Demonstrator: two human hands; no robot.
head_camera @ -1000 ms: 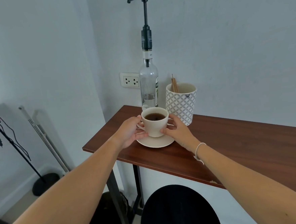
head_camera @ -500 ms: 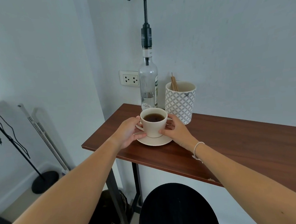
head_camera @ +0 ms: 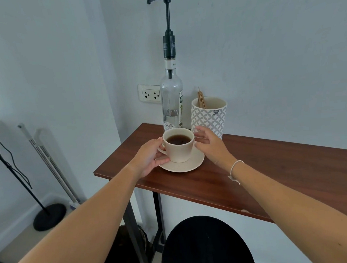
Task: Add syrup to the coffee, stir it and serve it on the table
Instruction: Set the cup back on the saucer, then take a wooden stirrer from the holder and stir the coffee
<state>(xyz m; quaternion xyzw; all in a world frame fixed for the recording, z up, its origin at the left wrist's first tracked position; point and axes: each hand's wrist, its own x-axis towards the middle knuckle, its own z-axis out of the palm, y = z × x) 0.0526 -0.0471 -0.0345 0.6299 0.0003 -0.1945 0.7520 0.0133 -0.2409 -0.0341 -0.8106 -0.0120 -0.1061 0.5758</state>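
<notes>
A cream cup [head_camera: 179, 151] of dark coffee sits on a cream saucer [head_camera: 193, 164] near the left end of the brown table [head_camera: 254, 177]. My left hand [head_camera: 148, 156] grips the saucer's left edge, thumb on the rim beside the cup's handle. To the right of the cup, my right hand [head_camera: 209, 145] has its fingers apart, fingertips close to the cup's side and off the saucer. Right behind the cup stands a clear syrup bottle [head_camera: 172, 102] with a tall black pump [head_camera: 168, 25], its spout pointing left. A patterned holder [head_camera: 208, 116] with wooden stir sticks [head_camera: 201, 98] stands beside the bottle.
A wall socket [head_camera: 150, 93] lies left of the bottle. A black round stool [head_camera: 205, 246] is under the table's front edge. A dark bin [head_camera: 121, 256] sits by the table legs, and a black stand [head_camera: 49, 217] with cables is on the floor at left.
The cup and saucer slid a little further back toward the bottle. My right hand came off the saucer's right edge and spread its fingers beside the cup. My left hand kept its hold.
</notes>
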